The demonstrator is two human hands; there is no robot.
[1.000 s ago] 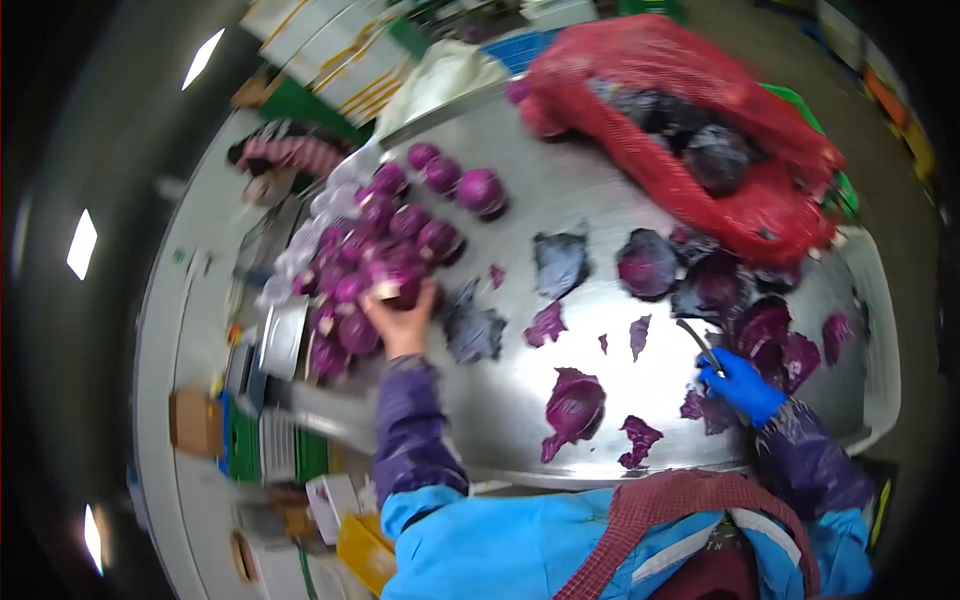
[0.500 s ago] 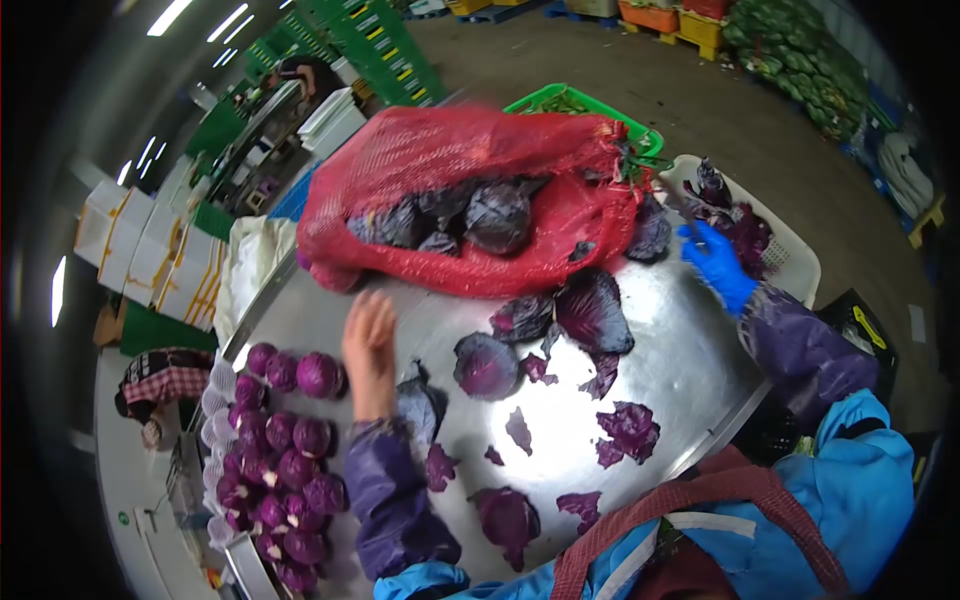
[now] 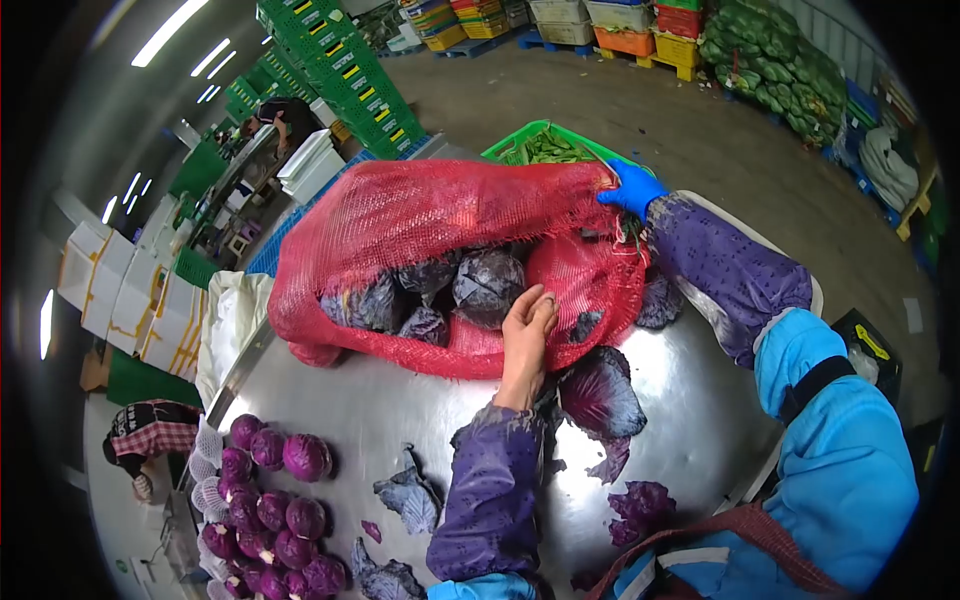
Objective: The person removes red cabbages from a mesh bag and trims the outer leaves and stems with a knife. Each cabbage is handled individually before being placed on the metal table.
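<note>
A red mesh bag (image 3: 430, 200) lies on the steel table with its side gaping. Several dark red cabbages (image 3: 488, 287) show through the opening. My bare left hand (image 3: 530, 330) is at the near edge of this opening, just right of the largest cabbage, fingers loosely curled and nothing seen in them. At the bag's upper right end is my blue-gloved right hand (image 3: 632, 188), closed around a slim tool that looks like a knife (image 3: 603, 160). Its fingertips touch the mesh. Loose outer leaves (image 3: 600, 392) lie below the bag.
Trimmed purple cabbages (image 3: 306, 457) are grouped at the table's left side beside white foam nets (image 3: 205, 460). A green crate (image 3: 545, 145) with leaves stands behind the bag. Stacked green crates (image 3: 340, 75) rise farther back. Another person (image 3: 155, 430) bends over at far left.
My left hand has moved right and up to the bag's opening. My right hand has gone from beside the white basket to the bag's upper right edge. The camera view has shifted.
</note>
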